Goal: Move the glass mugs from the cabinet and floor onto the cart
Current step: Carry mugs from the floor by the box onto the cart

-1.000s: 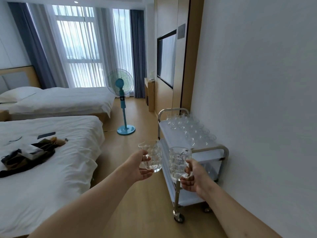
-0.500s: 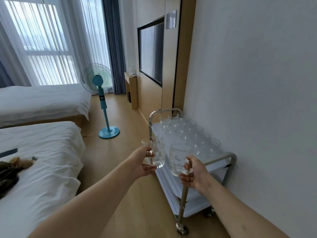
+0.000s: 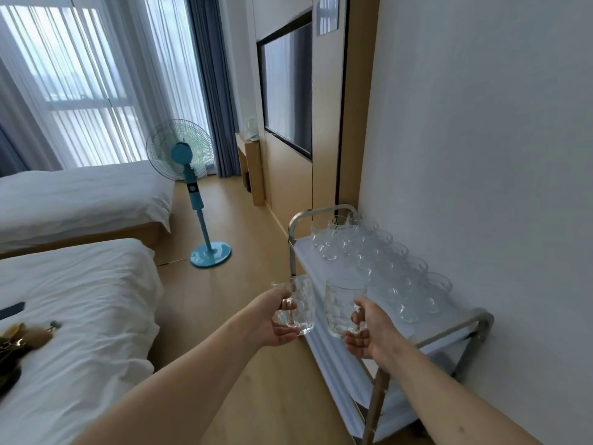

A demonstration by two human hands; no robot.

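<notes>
Carried upright by handles, left mug (image 3: 296,308) and right mug (image 3: 343,308), fingers (image 3: 354,343) clamped; best set onto cart (image 3: 321,268) shelf's bare near strip, clear of standing mugs (image 3: 378,261).

Single head-worn wide-angle view, looking forward and down along the cart (image 3: 475,319) by the right wall, hands close below, window (image 3: 80,81) far ahead.

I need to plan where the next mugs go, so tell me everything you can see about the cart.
The cart is a wheeled-looking trolley with a shiny metal tube frame, looped handles at both ends, and white shelves: a top one and at least one below. It stands lengthwise against the white wall on the wooden floor. Rows of clear glass mugs fill the wall side of the top shelf; the near aisle-side strip is bare. Neither hand touches it.
</notes>
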